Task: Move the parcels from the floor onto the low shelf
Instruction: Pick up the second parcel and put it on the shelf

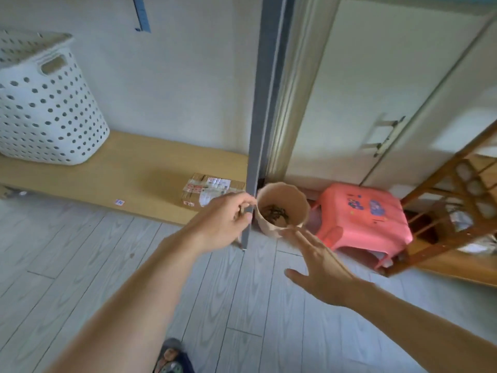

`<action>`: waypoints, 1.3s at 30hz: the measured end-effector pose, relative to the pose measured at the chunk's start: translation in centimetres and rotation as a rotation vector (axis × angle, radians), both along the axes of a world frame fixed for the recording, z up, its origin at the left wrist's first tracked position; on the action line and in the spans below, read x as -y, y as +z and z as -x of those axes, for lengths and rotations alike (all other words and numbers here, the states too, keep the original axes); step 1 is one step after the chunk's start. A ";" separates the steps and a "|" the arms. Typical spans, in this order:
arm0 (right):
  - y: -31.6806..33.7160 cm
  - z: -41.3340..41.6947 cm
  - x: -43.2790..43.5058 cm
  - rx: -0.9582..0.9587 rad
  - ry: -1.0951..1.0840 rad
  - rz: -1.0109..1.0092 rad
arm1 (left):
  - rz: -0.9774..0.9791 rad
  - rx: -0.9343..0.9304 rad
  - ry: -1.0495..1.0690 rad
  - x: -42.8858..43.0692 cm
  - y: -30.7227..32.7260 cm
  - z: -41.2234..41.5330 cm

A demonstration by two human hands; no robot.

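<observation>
Parcel on the low shelf, both hands reaching out over the floor.

The parcel (212,192) lies at the shelf's (107,173) right end, near its front edge, just left of the grey post (259,117); bare shelf runs left to the white basket (45,103). The left hand (228,219) curls loosely by the post's foot, holding nothing I can make out. The right hand (320,262) is spread flat and empty, fingertips near the pot (281,208); a pink stool (363,219) stands beyond.

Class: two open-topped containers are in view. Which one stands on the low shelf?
The white perforated basket, at the low shelf's left end. The tan pot stands on the floor beside the pink stool.
</observation>
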State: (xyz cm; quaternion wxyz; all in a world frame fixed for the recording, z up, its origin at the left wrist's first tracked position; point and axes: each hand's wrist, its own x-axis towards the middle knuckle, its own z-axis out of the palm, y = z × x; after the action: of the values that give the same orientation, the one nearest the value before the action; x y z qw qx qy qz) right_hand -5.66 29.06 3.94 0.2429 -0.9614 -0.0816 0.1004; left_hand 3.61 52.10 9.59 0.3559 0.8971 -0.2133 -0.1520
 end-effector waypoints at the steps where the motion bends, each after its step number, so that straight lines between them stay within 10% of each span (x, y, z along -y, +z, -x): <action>1: 0.5 2.1 3.2 -0.010 -0.060 0.019 | 0.026 0.026 -0.029 2.3 0.3 0.5; 9: -1.9 11.7 29.6 -0.098 -0.647 0.135 | 0.180 0.028 -0.260 23.2 -3.1 6.3; 19: -10.6 4.0 51.6 -0.152 -1.109 0.127 | 0.033 -0.051 -0.401 49.2 -13.9 5.4; 24: -33.5 -4.5 69.3 -0.257 -0.921 0.288 | 0.045 -0.132 -0.291 51.0 -17.3 3.6; 30: -18.8 -3.1 57.6 -0.153 -1.397 0.165 | 0.028 -0.264 -0.325 48.9 -19.4 4.3; 39: -14.6 14.1 38.7 -0.196 -1.496 0.137 | 0.094 -0.639 -0.160 43.8 -15.8 10.7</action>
State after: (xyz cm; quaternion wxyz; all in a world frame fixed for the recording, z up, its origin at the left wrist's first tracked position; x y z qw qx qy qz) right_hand -19.77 -9.62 -10.62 0.1924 -0.7600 0.6208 -0.0013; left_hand -7.10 8.32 -6.25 0.4328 0.7670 -0.1673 -0.4432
